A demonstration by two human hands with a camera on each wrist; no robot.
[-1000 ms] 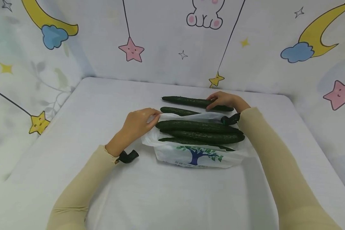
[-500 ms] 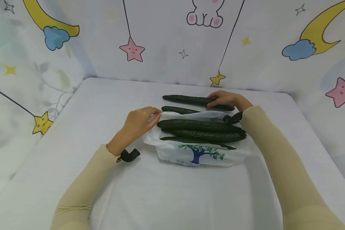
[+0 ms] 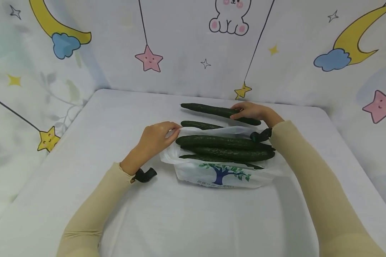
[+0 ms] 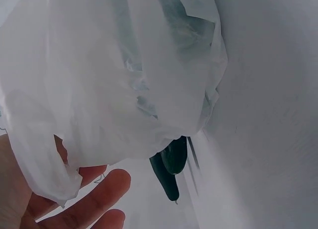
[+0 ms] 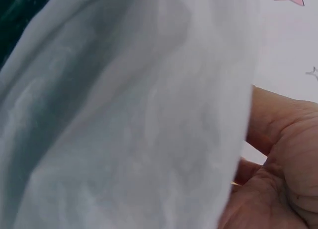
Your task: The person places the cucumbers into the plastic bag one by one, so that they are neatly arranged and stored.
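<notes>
In the head view, a white plastic bag point(image 3: 193, 174) with a tree print lies open on the table, several dark green cucumbers point(image 3: 225, 142) inside it. My left hand point(image 3: 154, 140) pinches the bag's rim at its left end. Beyond the bag, my right hand point(image 3: 253, 111) grips a long cucumber point(image 3: 206, 109) near its right part; its left end is tilted up. Another cucumber point(image 3: 199, 125) lies between that one and the bag, partly hidden by the bag. In the right wrist view, the bag's film point(image 5: 164, 114) covers much of the right hand, and the gripped cucumber is hidden.
A white cloth covers the table point(image 3: 196, 221). Behind it rises a curtain point(image 3: 180, 78) printed with moons and stars. Black wrist devices stick out below both wrists, the right one close to the bag's rim.
The far cucumber's left end has risen in my right hand, so it tilts more than before. My left hand stays on the bag's rim. The view has shifted slightly.
</notes>
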